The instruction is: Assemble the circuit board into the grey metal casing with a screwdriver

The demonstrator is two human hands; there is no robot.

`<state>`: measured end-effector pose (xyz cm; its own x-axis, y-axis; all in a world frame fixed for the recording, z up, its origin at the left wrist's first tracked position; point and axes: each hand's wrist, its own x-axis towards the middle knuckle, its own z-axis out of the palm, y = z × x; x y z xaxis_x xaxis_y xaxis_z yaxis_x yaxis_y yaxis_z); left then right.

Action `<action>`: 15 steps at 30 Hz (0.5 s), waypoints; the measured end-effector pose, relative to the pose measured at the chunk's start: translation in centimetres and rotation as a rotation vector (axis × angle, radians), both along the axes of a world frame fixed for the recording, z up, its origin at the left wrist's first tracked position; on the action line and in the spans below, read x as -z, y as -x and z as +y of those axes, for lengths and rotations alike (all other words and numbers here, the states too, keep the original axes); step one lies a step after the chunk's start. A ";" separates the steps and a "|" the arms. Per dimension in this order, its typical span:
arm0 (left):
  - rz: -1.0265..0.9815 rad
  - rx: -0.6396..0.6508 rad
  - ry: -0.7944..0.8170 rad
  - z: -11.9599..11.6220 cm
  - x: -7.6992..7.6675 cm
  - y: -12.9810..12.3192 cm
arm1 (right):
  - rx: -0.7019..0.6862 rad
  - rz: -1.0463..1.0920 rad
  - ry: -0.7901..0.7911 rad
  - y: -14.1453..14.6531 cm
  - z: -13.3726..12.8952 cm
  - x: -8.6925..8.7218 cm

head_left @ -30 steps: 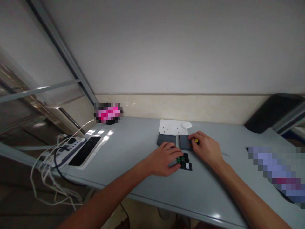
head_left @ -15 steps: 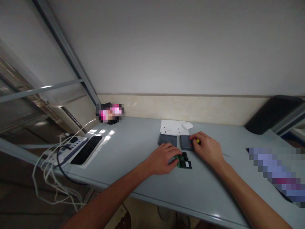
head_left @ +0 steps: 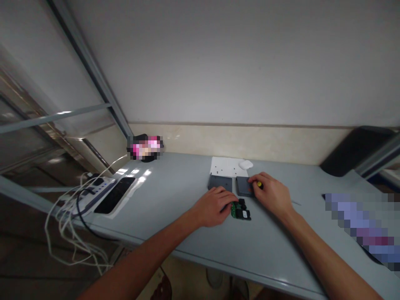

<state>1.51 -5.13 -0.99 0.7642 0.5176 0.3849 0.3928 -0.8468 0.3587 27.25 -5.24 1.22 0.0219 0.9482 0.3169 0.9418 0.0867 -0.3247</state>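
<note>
My left hand [head_left: 215, 207] rests on the table with its fingers loosely bent and its thumb apart from them. Its index fingertip reaches the edge of a green circuit board [head_left: 233, 211] with black parts, which lies flat. My right hand [head_left: 272, 194] is closed around a screwdriver [head_left: 260, 184]; its yellow end shows between the fingers, and a thin shaft seems to stick out past the wrist. The right fingertips touch a dark grey case half [head_left: 243, 186]. Just left of that lies another dark grey case half [head_left: 220, 182], partly behind my left hand.
Small dark screws lie on a white paper sheet [head_left: 221, 163], beside a white lump [head_left: 246, 164]. At left are a phone [head_left: 115, 196], a power strip [head_left: 90, 198] and tangled cables [head_left: 59, 237]. A black object [head_left: 356, 150] leans at the back right.
My left thumb has drawn back to the left off the circuit board, uncovering more of its green part. My right hand stays in about the same place.
</note>
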 end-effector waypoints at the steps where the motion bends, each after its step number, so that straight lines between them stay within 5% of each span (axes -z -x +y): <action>1: 0.001 -0.001 0.001 0.0 0.0 0.0 | 0.002 -0.001 0.002 0.0 0.0 0.0; 15: 0.007 -0.004 0.012 0.1 0.3 0.1 | 0.008 0.004 0.013 -0.1 0.1 0.1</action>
